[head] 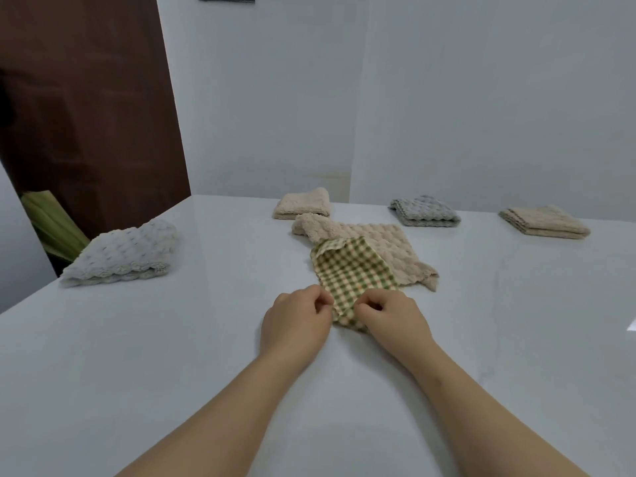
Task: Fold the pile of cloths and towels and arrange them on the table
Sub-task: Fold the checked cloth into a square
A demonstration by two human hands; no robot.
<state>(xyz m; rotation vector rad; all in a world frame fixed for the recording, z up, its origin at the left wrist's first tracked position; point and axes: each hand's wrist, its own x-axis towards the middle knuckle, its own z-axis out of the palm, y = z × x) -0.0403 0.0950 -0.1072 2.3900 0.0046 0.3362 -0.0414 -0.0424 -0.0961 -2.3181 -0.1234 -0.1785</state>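
White table (172, 356): checked cloth (354, 270) pinched between left hand (296, 321) and right hand (395, 320).

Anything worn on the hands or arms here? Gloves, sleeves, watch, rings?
Nothing visible. Left hand and right hand are bare: no gloves, rings or watch. Left forearm and right forearm are uncovered down to the frame edge, no sleeve in view.

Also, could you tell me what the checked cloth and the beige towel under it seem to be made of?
The checked cloth: thin matte woven fabric, perhaps cotton; it lies flat with a turned corner. The beige towel: plush bubbly pile, likely microfibre or fleece.
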